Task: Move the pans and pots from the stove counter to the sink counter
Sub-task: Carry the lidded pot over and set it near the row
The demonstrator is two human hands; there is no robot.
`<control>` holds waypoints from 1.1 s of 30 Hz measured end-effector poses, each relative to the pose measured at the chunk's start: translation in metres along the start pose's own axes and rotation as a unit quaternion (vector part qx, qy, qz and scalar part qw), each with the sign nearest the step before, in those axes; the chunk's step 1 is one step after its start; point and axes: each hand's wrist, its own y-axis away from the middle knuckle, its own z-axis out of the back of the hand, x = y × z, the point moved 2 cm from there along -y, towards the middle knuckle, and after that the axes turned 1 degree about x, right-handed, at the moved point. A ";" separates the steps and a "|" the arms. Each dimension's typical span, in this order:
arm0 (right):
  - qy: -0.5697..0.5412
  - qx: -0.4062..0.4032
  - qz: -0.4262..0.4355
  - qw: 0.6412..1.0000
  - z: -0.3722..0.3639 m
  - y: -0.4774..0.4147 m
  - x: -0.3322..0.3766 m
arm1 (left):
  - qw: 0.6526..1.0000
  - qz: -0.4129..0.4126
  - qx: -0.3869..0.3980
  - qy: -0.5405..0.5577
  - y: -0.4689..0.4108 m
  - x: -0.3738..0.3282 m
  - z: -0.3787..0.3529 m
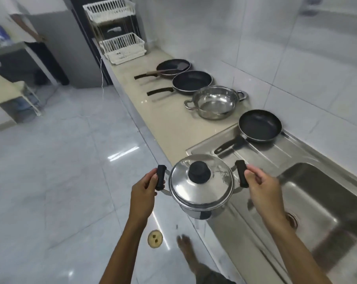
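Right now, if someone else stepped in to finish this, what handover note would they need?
Left hand and right hand each grip a black side handle of the lidded steel pot, held in the air over the counter edge by the sink.
Done: one black pan on the drainboard; steel two-handled pot and two more pans, the far one with a spatula, on the counter beyond.
Left: set this pot down.

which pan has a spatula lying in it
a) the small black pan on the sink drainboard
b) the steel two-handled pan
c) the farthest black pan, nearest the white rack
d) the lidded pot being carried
c: the spatula rests in the farthest black pan, nearest the white rack.
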 end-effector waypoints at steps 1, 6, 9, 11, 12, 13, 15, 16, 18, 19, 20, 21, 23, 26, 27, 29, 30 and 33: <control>0.007 -0.006 -0.002 1.000 -0.014 -0.019 -0.002 | 1.000 -0.002 0.007 -0.007 -0.028 0.001 -0.004; 0.023 -0.034 -0.043 0.998 -0.085 -0.119 -0.013 | 0.998 -0.007 0.047 -0.045 -0.172 0.001 -0.027; 0.027 -0.047 -0.072 0.996 -0.115 -0.163 -0.012 | 0.994 -0.016 0.079 -0.068 -0.249 -0.006 -0.042; 0.035 -0.053 -0.091 0.994 -0.128 -0.185 -0.011 | 0.992 -0.018 0.097 -0.078 -0.287 -0.011 -0.052; 0.037 -0.057 -0.097 0.993 -0.134 -0.196 -0.010 | 0.991 -0.017 0.105 -0.080 -0.305 -0.012 -0.057; 0.038 -0.062 -0.104 0.992 -0.138 -0.206 -0.010 | 0.990 -0.017 0.111 -0.083 -0.321 -0.012 -0.062; 0.042 -0.070 -0.117 0.990 -0.146 -0.221 -0.008 | 0.988 -0.015 0.125 -0.091 -0.346 -0.011 -0.071; 0.046 -0.074 -0.120 0.989 -0.149 -0.226 -0.008 | 0.987 -0.011 0.131 -0.096 -0.354 -0.010 -0.074; 0.053 -0.091 -0.129 0.986 -0.154 -0.238 -0.010 | 0.984 -0.007 0.147 -0.103 -0.370 -0.008 -0.080; 0.056 -0.096 -0.132 0.985 -0.156 -0.240 -0.010 | 0.983 -0.007 0.152 -0.106 -0.374 -0.006 -0.082; 0.058 -0.099 -0.133 0.984 -0.157 -0.241 -0.010 | 0.982 -0.009 0.155 -0.106 -0.377 -0.004 -0.083; 0.059 -0.107 -0.132 0.984 -0.159 -0.243 -0.010 | 0.982 -0.011 0.160 -0.103 -0.383 -0.004 -0.084; 0.061 -0.123 -0.137 0.981 -0.164 -0.245 -0.011 | 0.979 -0.016 0.173 -0.103 -0.395 -0.003 -0.087; 0.056 -0.142 -0.141 0.978 -0.170 -0.243 -0.007 | 0.975 -0.026 0.195 -0.107 -0.406 -0.005 -0.088; 0.057 -0.151 -0.140 0.977 -0.172 -0.242 -0.006 | 0.973 -0.030 0.203 -0.108 -0.410 -0.005 -0.088; 0.069 -0.167 -0.131 0.975 -0.178 -0.239 -0.005 | 0.967 -0.045 0.223 -0.113 -0.415 -0.004 -0.087; 0.080 -0.173 -0.128 0.973 -0.181 -0.236 -0.004 | 0.964 -0.054 0.231 -0.119 -0.417 -0.002 -0.087; 0.123 -0.212 -0.115 0.963 -0.191 -0.233 -0.001 | 0.956 -0.076 0.248 -0.136 -0.421 0.003 -0.087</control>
